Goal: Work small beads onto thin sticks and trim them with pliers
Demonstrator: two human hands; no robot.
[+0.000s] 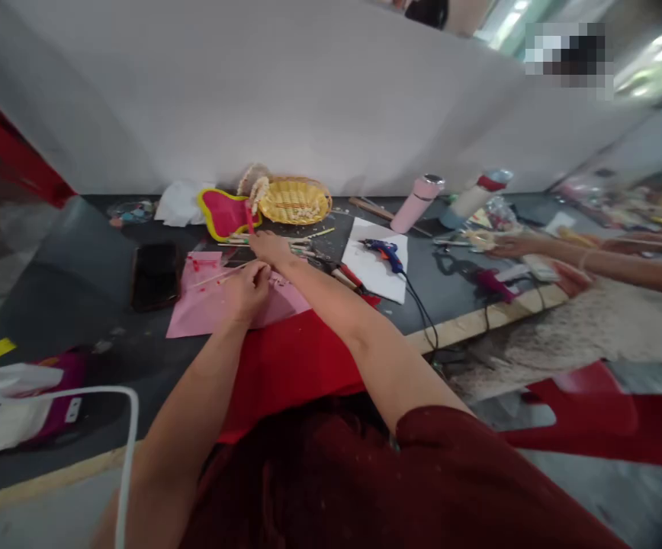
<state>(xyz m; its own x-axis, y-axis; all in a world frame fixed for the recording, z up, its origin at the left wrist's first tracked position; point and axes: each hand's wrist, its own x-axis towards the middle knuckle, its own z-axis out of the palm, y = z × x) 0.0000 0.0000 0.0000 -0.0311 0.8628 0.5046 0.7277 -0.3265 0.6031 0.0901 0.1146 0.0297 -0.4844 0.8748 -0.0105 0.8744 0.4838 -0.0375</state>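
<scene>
My left hand (249, 291) is closed over a pink sheet (194, 314), its fingers pinched around a thin pale stick (212, 279) that points to the left. Just beyond it, my right hand (272, 248) reaches in front of a pink tray with a yellow rim (201, 200), near a pink-red strip (250, 219). Its fingertips are blurred, so what it touches is unclear. Small red pieces (197, 264) lie on the sheet. Several thin sticks (302, 245) lie behind and beside my right hand.
A yellow woven basket (325, 204) with small pale pieces stands by the wall. A blue glue gun (387, 252) rests on white paper (365, 284), its cord hanging off the edge. A phone (155, 276) lies left; a pink bottle (416, 204) stands right. A co-worker's arm (622, 268) reaches in.
</scene>
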